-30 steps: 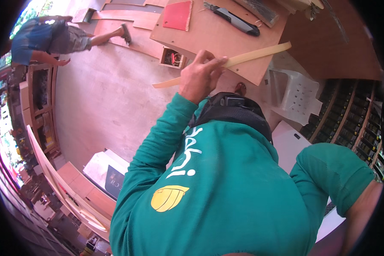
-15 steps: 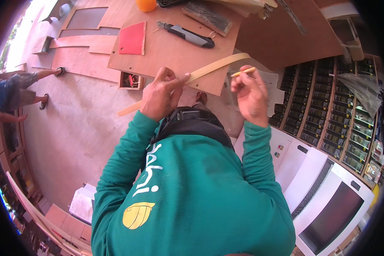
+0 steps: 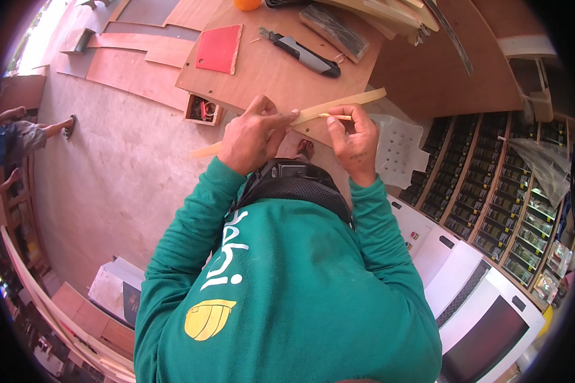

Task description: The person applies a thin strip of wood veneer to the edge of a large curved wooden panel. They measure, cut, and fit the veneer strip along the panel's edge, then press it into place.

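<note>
A long, thin, pale wood-coloured strip [image 3: 358, 100] runs slantwise over the near edge of the wooden tabletop [image 3: 262, 76]. My left hand [image 3: 252, 135] is closed on it, thumb and forefinger pinching it near the table edge; its other end pokes out left of the wrist. In my right hand [image 3: 356, 143] a short yellow pencil [image 3: 336, 117] is pinched, its tip pointing left against or just over the strip, close to my left fingertips. Farther back on the tabletop lie a grey-and-black utility knife [image 3: 303, 54] and a red square piece [image 3: 219, 49].
A dark-faced block [image 3: 334, 32] and stacked strips [image 3: 390, 16] lie at the table's back. Beneath the left edge is an open drawer [image 3: 203, 110] of small items. Racks of dark bins [image 3: 485, 191] and a white machine [image 3: 485, 319] stand right. Another person [image 3: 29, 137] is far left.
My right hand has moved left and down, bringing the pencil from above the strip's free end to beside my left fingers. The strip's far end now lies straighter. The view has shifted slightly.
</note>
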Demonstrator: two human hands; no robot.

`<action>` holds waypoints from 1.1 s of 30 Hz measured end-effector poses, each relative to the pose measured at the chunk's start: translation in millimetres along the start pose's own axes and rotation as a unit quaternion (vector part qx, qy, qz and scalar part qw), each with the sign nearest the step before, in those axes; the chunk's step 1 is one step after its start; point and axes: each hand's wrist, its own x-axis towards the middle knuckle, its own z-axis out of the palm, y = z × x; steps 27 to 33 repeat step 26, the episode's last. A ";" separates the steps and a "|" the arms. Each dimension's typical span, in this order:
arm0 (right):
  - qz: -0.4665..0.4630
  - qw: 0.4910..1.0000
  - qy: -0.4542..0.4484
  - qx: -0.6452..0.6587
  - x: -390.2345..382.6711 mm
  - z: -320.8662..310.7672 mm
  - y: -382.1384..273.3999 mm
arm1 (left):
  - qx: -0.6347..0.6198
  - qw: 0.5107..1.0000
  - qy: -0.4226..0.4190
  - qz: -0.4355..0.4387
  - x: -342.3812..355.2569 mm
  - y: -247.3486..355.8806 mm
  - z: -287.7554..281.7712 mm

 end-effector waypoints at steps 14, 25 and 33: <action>-0.121 0.985 -0.013 -0.124 5.8 17.1 3.1 | -0.010 1.000 -0.014 -0.012 1.9 -2.6 -1.0; -0.133 0.981 0.008 -0.138 3.3 20.1 10.0 | -0.021 0.999 -0.019 -0.015 3.5 -4.1 -1.4; -0.132 0.981 0.009 -0.139 2.6 19.9 10.2 | -0.020 0.999 -0.021 -0.017 3.7 -4.1 -1.6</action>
